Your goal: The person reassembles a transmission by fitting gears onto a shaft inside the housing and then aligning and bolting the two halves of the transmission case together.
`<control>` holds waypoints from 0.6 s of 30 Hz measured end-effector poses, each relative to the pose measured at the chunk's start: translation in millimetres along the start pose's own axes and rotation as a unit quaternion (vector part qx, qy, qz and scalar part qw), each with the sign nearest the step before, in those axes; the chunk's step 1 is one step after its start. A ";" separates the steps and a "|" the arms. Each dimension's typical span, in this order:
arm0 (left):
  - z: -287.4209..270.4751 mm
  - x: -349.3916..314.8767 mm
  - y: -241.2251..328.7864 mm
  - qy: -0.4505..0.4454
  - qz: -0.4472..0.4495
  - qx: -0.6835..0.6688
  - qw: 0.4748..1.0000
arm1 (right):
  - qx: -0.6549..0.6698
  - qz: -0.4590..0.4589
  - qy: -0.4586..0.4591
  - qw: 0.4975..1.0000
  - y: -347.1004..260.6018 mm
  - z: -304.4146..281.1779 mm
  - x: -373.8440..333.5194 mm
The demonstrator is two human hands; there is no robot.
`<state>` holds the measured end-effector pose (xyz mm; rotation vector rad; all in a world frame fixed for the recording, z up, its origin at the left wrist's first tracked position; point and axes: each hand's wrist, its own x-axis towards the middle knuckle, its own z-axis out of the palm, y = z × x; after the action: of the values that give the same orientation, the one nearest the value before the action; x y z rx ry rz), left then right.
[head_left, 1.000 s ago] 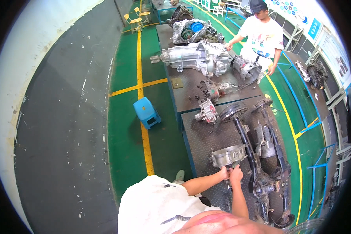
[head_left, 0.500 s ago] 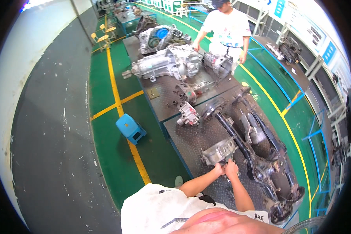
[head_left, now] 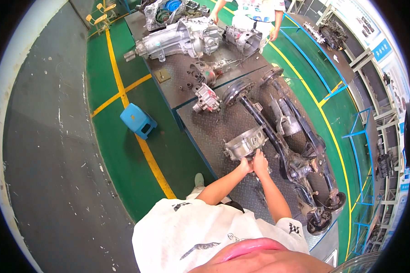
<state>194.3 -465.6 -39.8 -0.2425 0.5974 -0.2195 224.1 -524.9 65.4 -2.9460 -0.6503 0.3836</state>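
Observation:
A round, open-rimmed grey metal housing [head_left: 246, 144] rests on the dark checkered-plate workbench [head_left: 234, 175]. Both my hands meet close together at its near side, against its narrower, darker part. My left hand [head_left: 247, 165] is closed, thumb side up, with its fingertips out of sight. Just to its right, my right hand [head_left: 260, 164] is bent round the same spot. Whatever small part lies between them is hidden by the fingers. A long black axle assembly [head_left: 271, 132] lies right beside the housing.
A second axle [head_left: 312, 141] lies further right. Beyond the housing are a small metal part with red marks [head_left: 207, 98] and a large silver gearbox [head_left: 180, 41]. Across the bench stands another person [head_left: 255, 13]. A blue stool [head_left: 137, 120] stands on the green floor at left.
The view has shifted, so the bench and my hands appear higher and further left. My hands stay at the same spot on the housing, which has not visibly moved on the bench.

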 end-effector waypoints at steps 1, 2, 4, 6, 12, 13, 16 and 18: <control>-5.1 2.5 11.1 -0.046 0.034 -0.013 0.998 | -0.044 -0.039 -0.008 0.998 -10.7 1.4 5.0; 12.3 -6.6 -3.9 -0.052 0.026 0.010 0.998 | -0.064 -0.046 -0.003 0.997 16.3 21.8 4.9; 30.2 -32.6 -13.3 -0.069 -0.016 0.045 0.997 | -0.058 -0.030 -0.041 0.997 35.6 40.5 1.7; 46.4 -32.6 -17.9 -0.154 -0.036 0.025 0.987 | -0.029 -0.078 0.055 0.995 64.7 46.6 5.2; 11.5 -28.6 14.0 0.076 -0.016 0.121 0.990 | 0.113 -0.020 0.154 0.981 85.5 30.2 52.1; 1.4 -28.2 18.0 0.068 -0.021 0.115 0.991 | 0.176 -0.002 0.131 0.976 95.2 37.0 62.7; -1.0 -37.6 -0.1 0.119 -0.052 0.153 0.980 | 0.256 0.094 0.096 0.957 156.7 67.0 79.0; -19.4 -45.7 10.9 0.127 -0.048 0.145 0.980 | 0.374 0.072 -0.127 0.916 153.4 73.5 82.0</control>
<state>147.7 -446.0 -34.4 0.0397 0.7981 -0.4313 338.0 -625.5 -46.7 -2.2211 -0.2186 0.8247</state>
